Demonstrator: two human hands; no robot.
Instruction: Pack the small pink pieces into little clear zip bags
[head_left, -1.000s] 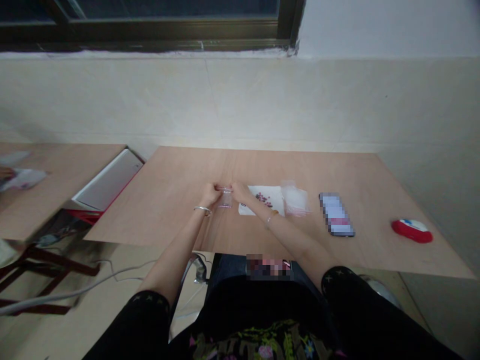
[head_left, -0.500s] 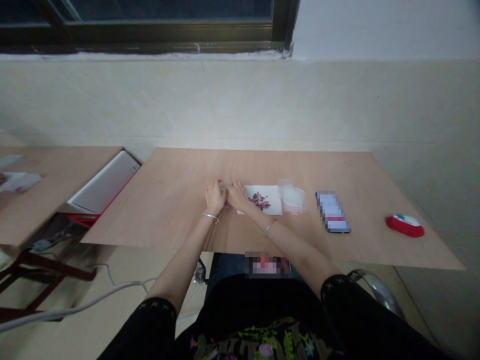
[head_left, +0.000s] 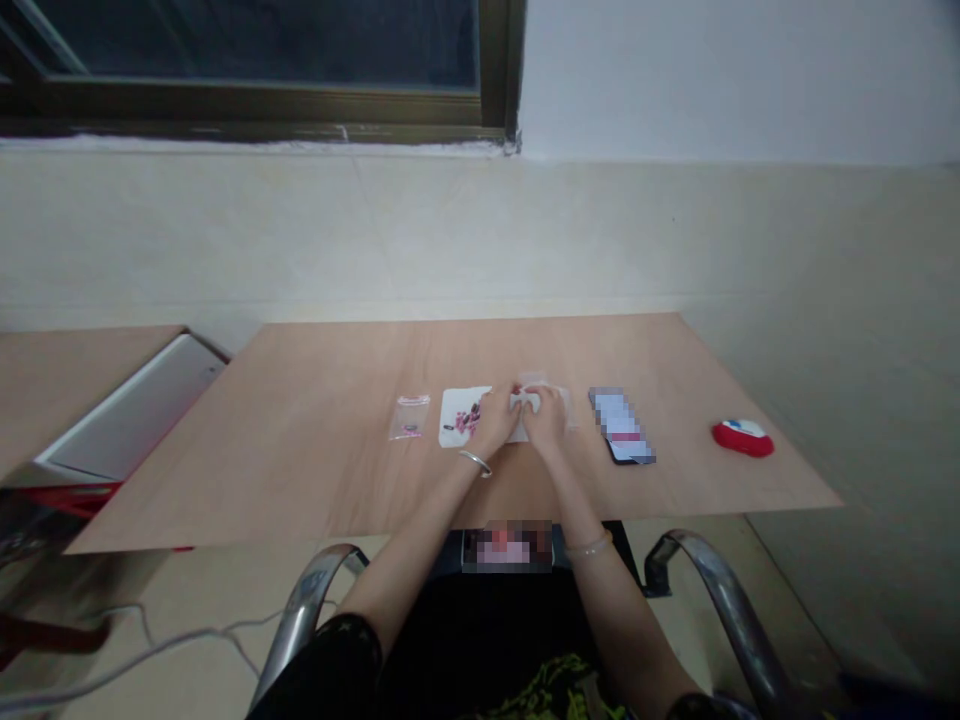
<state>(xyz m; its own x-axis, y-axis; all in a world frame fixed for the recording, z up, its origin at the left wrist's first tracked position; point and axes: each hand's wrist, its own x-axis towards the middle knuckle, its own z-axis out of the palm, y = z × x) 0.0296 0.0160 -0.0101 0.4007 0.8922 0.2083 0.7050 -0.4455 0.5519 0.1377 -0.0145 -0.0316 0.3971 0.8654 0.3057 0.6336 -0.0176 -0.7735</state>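
My left hand [head_left: 493, 420] and my right hand [head_left: 546, 415] are close together over the table, fingers curled in a pinch on a small clear plastic bag [head_left: 523, 402]. Fingers cover much of that bag. Under and behind my right hand lie more clear bags [head_left: 566, 402], partly hidden. Left of my hands is a white sheet [head_left: 448, 432] bearing small pink and dark pieces [head_left: 465, 420], its right side covered by my left hand. Farther left, a small zip bag [head_left: 410, 417] lies flat with a little pink content at its bottom.
On the wooden table [head_left: 330, 420], a phone [head_left: 622, 425] lies right of the bags. A red and white object [head_left: 742, 438] sits near the right end. A second table [head_left: 67, 390] stands at the left, and a wall [head_left: 420, 230] rises behind.
Both hands have moved from the left of the white sheet to its right, onto the clear bags. The small zip bag now lies released on the table. The view has shifted right.
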